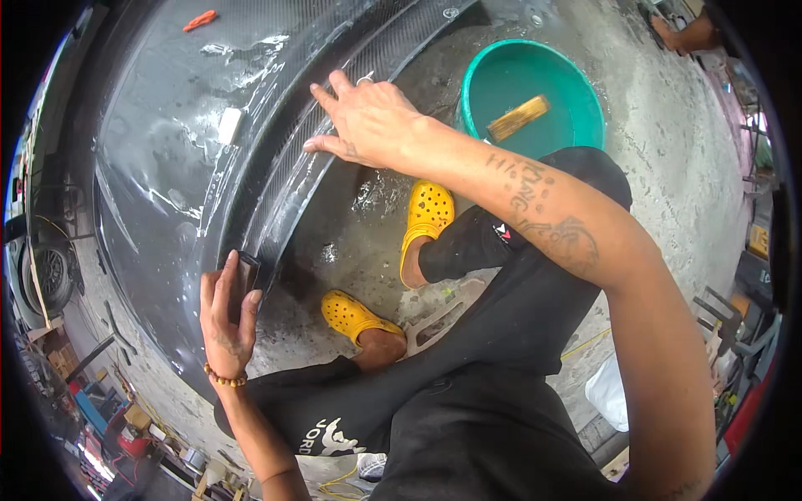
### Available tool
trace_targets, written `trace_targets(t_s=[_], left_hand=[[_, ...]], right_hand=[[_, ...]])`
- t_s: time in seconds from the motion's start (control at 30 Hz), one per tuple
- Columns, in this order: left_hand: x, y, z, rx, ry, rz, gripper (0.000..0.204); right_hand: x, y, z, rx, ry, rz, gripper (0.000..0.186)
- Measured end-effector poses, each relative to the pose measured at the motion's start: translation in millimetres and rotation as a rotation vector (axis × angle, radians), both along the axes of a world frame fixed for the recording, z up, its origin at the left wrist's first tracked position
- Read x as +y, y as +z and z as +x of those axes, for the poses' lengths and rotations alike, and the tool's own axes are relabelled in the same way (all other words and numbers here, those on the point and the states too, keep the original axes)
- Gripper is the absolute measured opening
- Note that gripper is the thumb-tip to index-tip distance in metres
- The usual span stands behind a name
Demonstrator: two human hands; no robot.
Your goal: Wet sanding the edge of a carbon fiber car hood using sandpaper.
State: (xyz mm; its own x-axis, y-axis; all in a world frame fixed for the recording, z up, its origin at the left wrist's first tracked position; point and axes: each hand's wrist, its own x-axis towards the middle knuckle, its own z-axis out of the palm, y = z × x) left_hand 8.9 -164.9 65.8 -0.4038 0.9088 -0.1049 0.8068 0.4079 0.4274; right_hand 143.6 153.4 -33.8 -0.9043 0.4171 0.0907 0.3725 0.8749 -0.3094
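Observation:
A large, wet, dark carbon-fibre panel (pixel 159 167), possibly a vehicle body part, stretches across the left and top, with a raised ribbed lip (pixel 288 179) along its near side. My left hand (pixel 224 317) grips a small dark block (pixel 246 275), which looks like a sanding block, against the lower end of that lip. Farther up, my right hand (pixel 368 121) rests on the lip with fingers spread and nothing held. A small white block (pixel 230 126) lies on the wet surface, and a crumpled orange-red piece (pixel 200 21) sits near the top.
On the concrete floor (pixel 668 125) to the right stands a green basin (pixel 597 117) of water with a wooden block or brush (pixel 518 118) in it. My yellow clogs (pixel 430 209) are beside the panel. A white bag (pixel 608 392) is at lower right, and a wheel (pixel 54 275) at far left.

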Motion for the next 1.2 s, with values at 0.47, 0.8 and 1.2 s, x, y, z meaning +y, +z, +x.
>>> trace_targets(t_s=[0.47,0.8,1.2], left_hand=[[-0.3,2.9,2.7,-0.017,0.018,-0.008,0.057],[8.1,2.2,15.9,-0.033,-0.003,0.061,0.057],[-29.7,36.6,51.5,-0.053,0.027,0.107,0.063]], right_hand=[[-4.4,4.5,-4.2,0.003,-0.003,-0.054,0.087],[28.0,20.6,15.8,-0.119,-0.019,0.02,0.085],[28.7,36.3,0.1,0.179,0.332,0.04,0.057]])
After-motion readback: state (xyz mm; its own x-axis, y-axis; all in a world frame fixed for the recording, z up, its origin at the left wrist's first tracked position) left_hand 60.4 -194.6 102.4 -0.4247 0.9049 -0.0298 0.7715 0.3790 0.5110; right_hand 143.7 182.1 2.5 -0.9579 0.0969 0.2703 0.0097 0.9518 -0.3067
